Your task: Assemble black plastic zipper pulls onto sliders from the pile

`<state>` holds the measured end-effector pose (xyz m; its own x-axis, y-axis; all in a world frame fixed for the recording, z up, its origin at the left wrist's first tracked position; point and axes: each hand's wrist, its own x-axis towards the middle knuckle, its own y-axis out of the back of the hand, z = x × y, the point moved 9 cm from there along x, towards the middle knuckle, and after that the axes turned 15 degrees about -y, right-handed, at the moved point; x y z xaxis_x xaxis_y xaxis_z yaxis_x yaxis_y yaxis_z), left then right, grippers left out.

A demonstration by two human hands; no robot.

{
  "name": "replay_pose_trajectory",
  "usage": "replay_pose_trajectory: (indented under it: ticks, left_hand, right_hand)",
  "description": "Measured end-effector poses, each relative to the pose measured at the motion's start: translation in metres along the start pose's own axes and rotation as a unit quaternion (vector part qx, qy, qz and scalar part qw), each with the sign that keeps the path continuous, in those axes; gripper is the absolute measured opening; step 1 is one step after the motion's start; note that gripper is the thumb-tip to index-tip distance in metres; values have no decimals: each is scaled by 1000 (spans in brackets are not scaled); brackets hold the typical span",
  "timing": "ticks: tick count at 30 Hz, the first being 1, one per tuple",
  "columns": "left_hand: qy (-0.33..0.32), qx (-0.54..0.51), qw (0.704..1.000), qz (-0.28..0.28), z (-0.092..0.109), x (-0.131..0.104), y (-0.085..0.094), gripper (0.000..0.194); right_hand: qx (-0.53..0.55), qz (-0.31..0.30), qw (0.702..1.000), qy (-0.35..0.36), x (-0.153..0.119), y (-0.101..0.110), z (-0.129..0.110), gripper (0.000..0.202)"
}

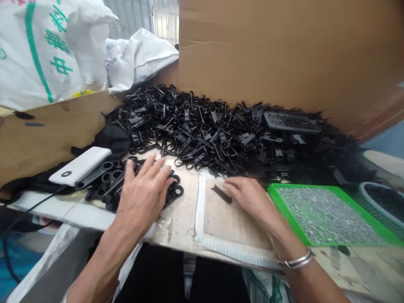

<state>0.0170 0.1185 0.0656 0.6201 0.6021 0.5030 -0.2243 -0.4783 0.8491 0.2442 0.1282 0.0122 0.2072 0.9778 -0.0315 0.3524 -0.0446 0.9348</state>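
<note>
My left hand [145, 187] rests over a small heap of black plastic parts with ring ends [110, 181] at the left front of the table. Its fingers are stretched out and slightly apart; what lies under the palm is hidden. Over a clear-covered mat with a white border [199, 210], my right hand [248, 195] has its fingers curled together at the right end of a flat black plastic strip [221, 194] with a notched tip. The thumb is mostly hidden. A silver bangle [298, 261] circles the right wrist.
A large pile of black parts [189, 126] spreads along the back, with a small tray [292, 122] on it. At right stand a green tray [285, 214] of small metal pins and a basket [378, 206]. A white power bank [80, 166] with a cable lies left. Cardboard [284, 50] rises behind.
</note>
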Motion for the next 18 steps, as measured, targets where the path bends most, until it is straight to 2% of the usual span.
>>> replay_pose_trajectory:
  ticks: [3, 6, 9, 12, 18]
  left_hand:
    - [-29, -38, 999, -4, 23, 2, -6, 26]
    - [-59, -83, 995, 19, 43, 2, -6, 24]
    - [-79, -136, 985, 70, 54, -2, -1, 22]
    - [-80, -189, 974, 97, 58, -5, -2, 22]
    - [-73, -261, 961, 54, 74, -4, -17, 21]
  right_hand:
    - [-28, 74, 997, -22, 26, 15, -12, 21]
    - [-49, 117, 991, -51, 51, 17, -19, 20]
    - [-53, 121, 989, -64, 64, 10, -17, 16]
    - [-44, 102, 992, -59, 65, 6, -12, 14]
    - [-41, 105, 990, -79, 71, 14, -16, 24]
